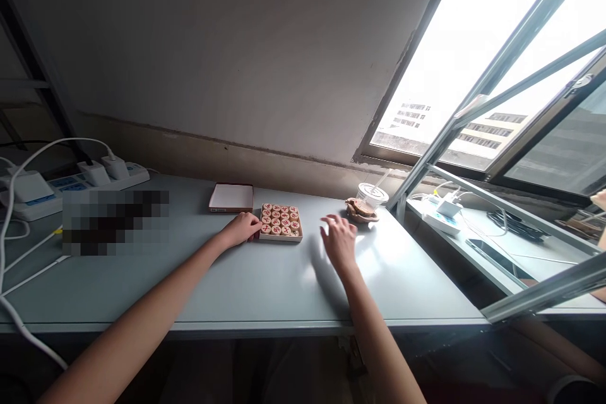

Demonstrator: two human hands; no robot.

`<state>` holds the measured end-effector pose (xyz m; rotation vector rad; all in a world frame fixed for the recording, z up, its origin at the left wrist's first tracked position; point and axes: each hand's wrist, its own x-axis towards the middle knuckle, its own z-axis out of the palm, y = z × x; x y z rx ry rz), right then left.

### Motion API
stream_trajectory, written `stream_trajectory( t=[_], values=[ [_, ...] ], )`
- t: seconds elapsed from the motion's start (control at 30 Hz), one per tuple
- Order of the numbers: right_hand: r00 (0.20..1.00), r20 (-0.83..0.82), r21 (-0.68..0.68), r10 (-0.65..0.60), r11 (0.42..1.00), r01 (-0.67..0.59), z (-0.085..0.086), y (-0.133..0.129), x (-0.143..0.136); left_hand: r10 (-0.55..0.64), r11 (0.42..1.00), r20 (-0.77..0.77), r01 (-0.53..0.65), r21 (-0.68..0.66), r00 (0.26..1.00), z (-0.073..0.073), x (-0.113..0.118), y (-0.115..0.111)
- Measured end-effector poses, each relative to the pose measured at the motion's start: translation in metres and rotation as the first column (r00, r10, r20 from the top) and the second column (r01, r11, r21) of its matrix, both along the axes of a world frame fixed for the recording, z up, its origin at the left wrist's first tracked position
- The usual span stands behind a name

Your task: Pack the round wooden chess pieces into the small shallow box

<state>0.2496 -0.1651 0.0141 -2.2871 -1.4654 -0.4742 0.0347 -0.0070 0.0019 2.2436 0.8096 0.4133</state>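
I saw the shallow box (285,239) near the middle of the grey tabletop (265,284), filled with round wooden pieces (285,222) in four rows of four, red characters on their faces. To its left and slightly farther back, the red-edged tray (231,197) lay with its white inside facing up, apart from the box. Off to the right, a brown dish (363,213) with a wavy rim held something round and brown, too small for me to name. A lidded clear cup (373,192) with a straw stood just behind it.

My left hand (239,229) was at the box's left edge, fingers bent and touching it; I could not tell whether they pinched the side or only rested there. My right hand (339,241) was open and held nothing, fingers spread above the tabletop, between the box and the dish, with its shadow below.

I had open room from the box to the tabletop's front edge, and a narrower strip behind it, up to the wall (227,145). A metal frame (421,164) bounded the right side, and a white power strip (66,186) with plugs and cables sat at the far left.
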Motion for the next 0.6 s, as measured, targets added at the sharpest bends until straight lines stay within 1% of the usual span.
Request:
stream_trajectory(
  t=[0.03, 0.07, 0.1, 0.13, 0.17, 0.2, 0.23, 0.27, 0.3, 0.33, 0.37, 0.4, 0.43, 0.47, 0.5, 0.6],
  values=[
    [0.991, 0.015, -0.054, -0.134, 0.989, 0.135, 0.000, -0.005, 0.010, 0.003, 1.000, 0.002, -0.003, 0.001, 1.000, 0.000, 0.000, 0.000],
    [0.972, 0.003, -0.124, -0.233, 0.965, 0.232, -0.002, -0.010, 0.020, 0.005, 1.000, 0.005, -0.005, 0.001, 1.000, 0.000, 0.000, 0.000],
    [0.957, -0.026, -0.195, -0.290, 0.940, 0.280, -0.003, -0.013, 0.028, 0.007, 1.000, 0.010, -0.007, 0.001, 1.000, -0.001, 0.000, 0.000],
    [0.946, -0.054, -0.254, -0.319, 0.921, 0.296, -0.005, -0.016, 0.035, 0.008, 1.000, 0.014, -0.008, 0.002, 1.000, -0.001, 0.000, 0.000],
    [0.944, -0.080, -0.286, -0.319, 0.915, 0.285, -0.006, -0.017, 0.040, 0.008, 1.000, 0.018, -0.008, 0.001, 1.000, -0.001, 0.000, 0.000],
    [0.951, -0.106, -0.283, -0.289, 0.926, 0.250, -0.008, -0.017, 0.042, 0.008, 1.000, 0.021, -0.008, -0.002, 1.000, -0.001, -0.001, 0.000],
    [0.965, -0.137, -0.243, -0.225, 0.952, 0.188, -0.009, -0.016, 0.042, 0.009, 1.000, 0.024, -0.009, -0.006, 1.000, 0.000, -0.001, 0.000],
    [0.977, -0.176, -0.174, -0.124, 0.980, 0.093, -0.010, -0.013, 0.039, 0.011, 1.000, 0.026, -0.011, -0.010, 1.000, 0.000, -0.001, -0.001],
    [0.974, -0.225, -0.084, 0.010, 0.996, -0.030, -0.010, -0.010, 0.034, 0.013, 1.000, 0.027, -0.013, -0.014, 1.000, 0.000, -0.001, -0.001],
    [0.949, -0.268, 0.022, 0.163, 0.986, -0.163, -0.011, -0.006, 0.028, 0.014, 1.000, 0.027, -0.013, -0.019, 1.000, 0.000, -0.001, -0.001],
    [0.905, -0.295, 0.126, 0.305, 0.952, -0.280, -0.012, -0.002, 0.020, 0.013, 1.000, 0.027, -0.013, -0.022, 1.000, -0.001, -0.001, 0.000],
    [0.860, -0.304, 0.202, 0.410, 0.910, -0.363, -0.013, 0.003, 0.011, 0.013, 1.000, 0.027, -0.012, -0.023, 1.000, -0.001, -0.001, 0.000],
    [0.830, -0.299, 0.244, 0.471, 0.879, -0.411, -0.014, 0.006, 0.002, 0.014, 1.000, 0.028, -0.013, -0.022, 1.000, -0.002, -0.001, 0.001],
    [0.821, -0.285, 0.251, 0.494, 0.865, -0.434, -0.014, 0.009, -0.006, 0.015, 1.000, 0.031, -0.014, -0.020, 0.999, -0.003, -0.001, 0.001],
    [0.828, -0.264, 0.235, 0.494, 0.866, -0.442, -0.015, 0.011, -0.013, 0.018, 1.000, 0.035, -0.017, -0.017, 0.999, -0.004, 0.000, 0.002],
    [0.877, -0.182, 0.184, 0.444, 0.892, -0.414, -0.017, 0.012, -0.023, 0.030, 1.000, 0.042, -0.030, -0.009, 0.999, -0.006, 0.000, 0.003]
  ],
)
